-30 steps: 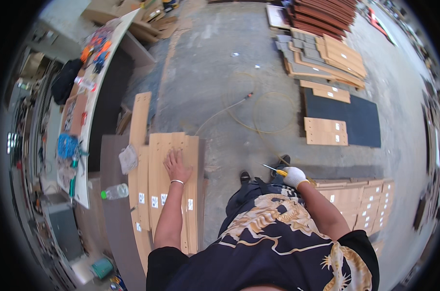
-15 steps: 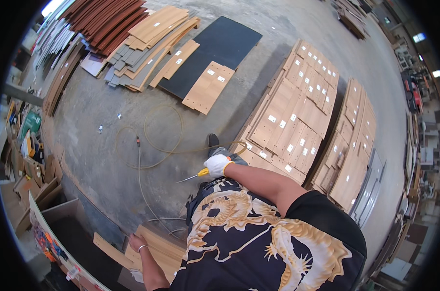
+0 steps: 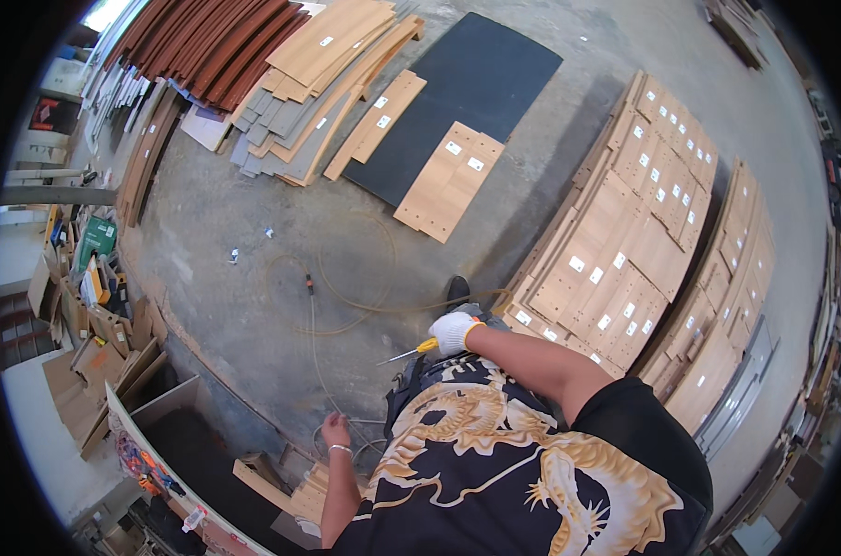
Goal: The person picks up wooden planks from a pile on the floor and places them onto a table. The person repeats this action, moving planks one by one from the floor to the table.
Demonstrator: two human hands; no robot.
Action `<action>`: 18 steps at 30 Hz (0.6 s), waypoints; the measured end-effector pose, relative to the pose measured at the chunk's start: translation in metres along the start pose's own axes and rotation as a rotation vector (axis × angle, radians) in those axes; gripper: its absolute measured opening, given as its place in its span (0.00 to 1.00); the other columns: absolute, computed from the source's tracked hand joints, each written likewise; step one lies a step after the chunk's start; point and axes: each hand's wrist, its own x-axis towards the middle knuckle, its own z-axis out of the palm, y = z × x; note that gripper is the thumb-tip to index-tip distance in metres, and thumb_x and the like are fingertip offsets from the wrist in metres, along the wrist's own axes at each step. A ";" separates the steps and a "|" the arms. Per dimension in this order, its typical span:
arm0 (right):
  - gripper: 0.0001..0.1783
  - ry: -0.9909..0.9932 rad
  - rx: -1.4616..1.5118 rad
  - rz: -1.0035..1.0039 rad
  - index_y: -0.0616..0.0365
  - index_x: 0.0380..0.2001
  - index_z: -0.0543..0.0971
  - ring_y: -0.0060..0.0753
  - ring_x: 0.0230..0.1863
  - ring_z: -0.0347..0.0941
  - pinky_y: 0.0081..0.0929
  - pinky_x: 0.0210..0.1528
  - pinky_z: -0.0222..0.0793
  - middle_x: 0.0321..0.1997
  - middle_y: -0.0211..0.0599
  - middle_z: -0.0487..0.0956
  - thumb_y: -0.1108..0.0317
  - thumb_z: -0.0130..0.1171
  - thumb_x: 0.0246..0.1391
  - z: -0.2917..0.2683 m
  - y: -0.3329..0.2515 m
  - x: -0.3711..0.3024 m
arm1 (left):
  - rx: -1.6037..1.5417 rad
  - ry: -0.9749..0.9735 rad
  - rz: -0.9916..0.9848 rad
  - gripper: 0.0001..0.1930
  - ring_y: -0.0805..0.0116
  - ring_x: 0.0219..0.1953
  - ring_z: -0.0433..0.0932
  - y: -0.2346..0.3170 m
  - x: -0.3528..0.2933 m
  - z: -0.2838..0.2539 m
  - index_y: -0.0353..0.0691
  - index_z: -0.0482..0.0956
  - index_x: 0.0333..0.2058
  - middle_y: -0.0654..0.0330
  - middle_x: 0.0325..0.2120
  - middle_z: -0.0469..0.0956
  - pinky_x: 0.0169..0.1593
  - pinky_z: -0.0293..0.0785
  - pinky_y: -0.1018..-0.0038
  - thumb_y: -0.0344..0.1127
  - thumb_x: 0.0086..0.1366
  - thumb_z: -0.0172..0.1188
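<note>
My right hand [image 3: 454, 333], in a white knitted glove with a yellow cuff, is closed around a yellow air blow gun [image 3: 427, 345]. Its thin metal nozzle points left, and a tan hose [image 3: 420, 307] curls up to the glove. My bare left hand [image 3: 335, 430], with a band at the wrist, hangs above the floor at lower left. Its fingers are loosely bent, with nothing visible in them. Close by it runs a grey hose [image 3: 320, 363], joined to the tan one at a dark and orange coupling [image 3: 310, 284]. Wood panels [image 3: 311, 491] lie below that hand.
Stacked, labelled wood panels [image 3: 615, 218] stand right of me, with another stack [image 3: 717, 287] beyond. Ahead lies a dark sheet [image 3: 480, 79] bearing a few boards. Brown strips [image 3: 221, 46] are piled far left. A large open box [image 3: 175, 408] stands near left.
My left hand has risen off the wood panels and moved forward and right, near the grey hose. My right hand keeps hold of the air blow gun. The whole view has shifted.
</note>
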 end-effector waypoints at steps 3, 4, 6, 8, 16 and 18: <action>0.17 -0.058 0.021 -0.063 0.52 0.41 0.86 0.52 0.45 0.82 0.45 0.46 0.77 0.43 0.47 0.85 0.64 0.58 0.47 -0.021 0.021 0.002 | -0.325 -0.142 -0.227 0.13 0.62 0.32 0.84 0.120 0.018 0.099 0.32 0.80 0.45 0.53 0.36 0.83 0.33 0.80 0.70 0.36 0.68 0.59; 0.17 -0.060 0.025 -0.100 0.51 0.41 0.85 0.51 0.45 0.82 0.45 0.45 0.77 0.42 0.46 0.85 0.64 0.58 0.47 -0.036 0.019 0.000 | -0.346 -0.173 -0.225 0.13 0.62 0.31 0.83 0.162 0.021 0.119 0.33 0.79 0.43 0.52 0.35 0.83 0.32 0.80 0.69 0.38 0.70 0.56; 0.17 -0.041 0.041 -0.124 0.51 0.41 0.85 0.51 0.44 0.82 0.45 0.45 0.77 0.41 0.46 0.85 0.64 0.57 0.47 -0.070 0.012 -0.002 | -0.342 -0.234 -0.202 0.14 0.63 0.27 0.82 0.221 0.046 0.140 0.34 0.79 0.40 0.52 0.31 0.82 0.30 0.79 0.69 0.41 0.71 0.53; 0.16 0.046 0.106 -0.071 0.53 0.40 0.85 0.50 0.43 0.83 0.45 0.44 0.77 0.40 0.47 0.85 0.65 0.57 0.47 -0.089 0.020 0.003 | -0.279 -0.320 -0.183 0.16 0.65 0.23 0.80 0.259 0.082 0.157 0.34 0.79 0.38 0.54 0.25 0.81 0.27 0.78 0.71 0.44 0.72 0.53; 0.14 0.121 0.191 0.168 0.49 0.39 0.82 0.51 0.39 0.83 0.46 0.40 0.78 0.34 0.44 0.84 0.60 0.61 0.48 -0.130 0.095 0.028 | 0.282 -0.519 -0.044 0.14 0.67 0.21 0.79 0.359 0.203 0.264 0.35 0.82 0.36 0.56 0.20 0.81 0.26 0.76 0.68 0.42 0.68 0.58; 0.13 0.191 0.301 0.245 0.49 0.38 0.82 0.52 0.40 0.82 0.46 0.41 0.78 0.35 0.45 0.84 0.59 0.60 0.50 -0.125 0.112 0.036 | 0.474 -0.590 0.110 0.12 0.63 0.25 0.81 0.356 0.248 0.296 0.37 0.82 0.38 0.54 0.24 0.82 0.31 0.77 0.67 0.41 0.65 0.59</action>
